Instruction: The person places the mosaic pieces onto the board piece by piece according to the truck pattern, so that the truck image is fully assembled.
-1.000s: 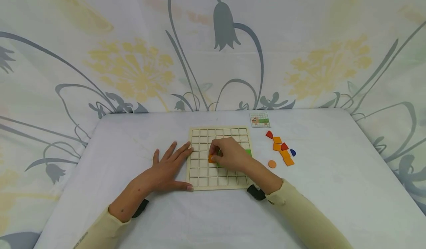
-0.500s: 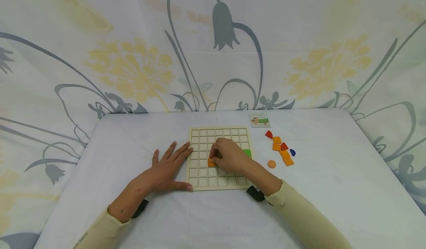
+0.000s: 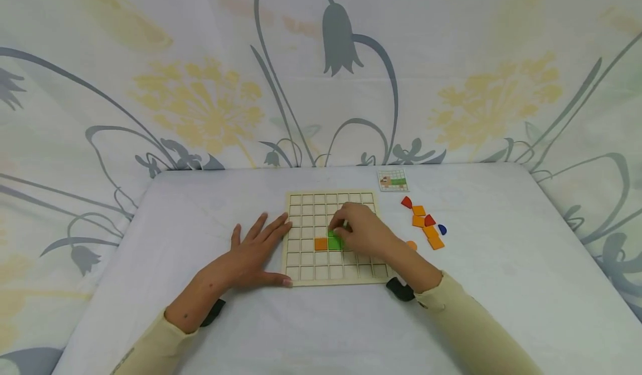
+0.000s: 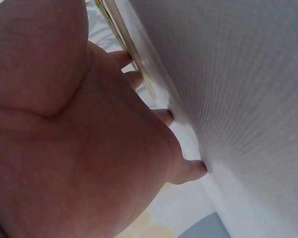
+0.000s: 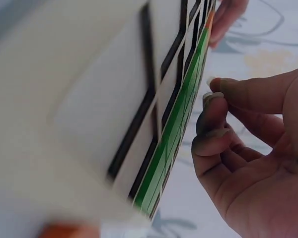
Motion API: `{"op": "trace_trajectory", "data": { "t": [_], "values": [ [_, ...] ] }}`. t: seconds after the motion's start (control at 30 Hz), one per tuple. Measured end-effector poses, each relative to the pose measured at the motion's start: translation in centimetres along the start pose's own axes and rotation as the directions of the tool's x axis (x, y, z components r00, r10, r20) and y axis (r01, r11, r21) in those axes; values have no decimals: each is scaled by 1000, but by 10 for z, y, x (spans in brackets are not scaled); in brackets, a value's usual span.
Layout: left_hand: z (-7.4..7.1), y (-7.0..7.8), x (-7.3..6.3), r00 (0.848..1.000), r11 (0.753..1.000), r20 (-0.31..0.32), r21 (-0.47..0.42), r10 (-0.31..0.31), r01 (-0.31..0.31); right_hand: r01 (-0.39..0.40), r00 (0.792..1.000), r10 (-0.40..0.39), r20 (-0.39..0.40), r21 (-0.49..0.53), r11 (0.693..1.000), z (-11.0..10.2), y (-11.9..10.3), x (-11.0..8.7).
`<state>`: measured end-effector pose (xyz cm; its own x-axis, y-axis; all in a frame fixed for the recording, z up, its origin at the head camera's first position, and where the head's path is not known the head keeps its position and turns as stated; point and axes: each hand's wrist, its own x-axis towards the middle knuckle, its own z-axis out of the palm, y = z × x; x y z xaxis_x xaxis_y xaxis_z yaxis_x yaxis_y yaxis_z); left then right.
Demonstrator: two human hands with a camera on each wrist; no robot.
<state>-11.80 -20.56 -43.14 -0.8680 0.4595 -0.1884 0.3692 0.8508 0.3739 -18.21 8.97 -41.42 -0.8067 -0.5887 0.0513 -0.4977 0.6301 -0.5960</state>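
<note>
A pale wooden grid board [image 3: 306,259] lies on the white cloth between the two hands. One orange square tile [image 3: 321,244] sits in a cell. Just right of it are green tiles [image 3: 334,243], partly covered by my right hand [image 3: 365,231]. In the right wrist view that hand's bent fingers [image 5: 208,141] and thumb have nothing between them and stand apart from the green row [image 5: 171,131]. My left hand [image 3: 253,259] lies spread at the board's left edge, fingertips right at the rim. The left wrist view shows its palm [image 4: 89,144] and the board's edge [image 4: 121,34].
Right of the board lie loose pieces: red quarter-round ones [image 3: 407,202], several orange squares [image 3: 430,232], a blue half-round piece [image 3: 442,229] and an orange disc [image 3: 411,245] partly behind the right forearm. A small picture card [image 3: 393,180] with a grid lies beyond the board's far right corner.
My right hand has let go of the orange square, which stays in its cell, and has moved right over the green tiles. My left hand has stayed in place.
</note>
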Motion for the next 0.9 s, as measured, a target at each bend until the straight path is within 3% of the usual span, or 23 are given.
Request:
{"op": "trace_trajectory", "data": {
  "t": [0.33, 0.67, 0.8, 0.9],
  "values": [
    [0, 1, 1, 1000, 1000, -6, -5, 2, -2, -179, 978, 173, -120, -40, 983, -46, 53, -27],
    [-1, 1, -2, 1000, 1000, -8, -6, 5, -5, -425, 892, 405, -199, -66, 903, -90, 102, -49],
    [-1, 1, -1, 1000, 1000, -7, 2, 6, -6, -495, 860, 479, -174, -61, 867, -94, 113, -53],
    [0, 1, 0, 1000, 1000, -10, 2, 10, -10, -517, 852, 506, -134, -60, 854, -93, 118, -54]
  ]
}}
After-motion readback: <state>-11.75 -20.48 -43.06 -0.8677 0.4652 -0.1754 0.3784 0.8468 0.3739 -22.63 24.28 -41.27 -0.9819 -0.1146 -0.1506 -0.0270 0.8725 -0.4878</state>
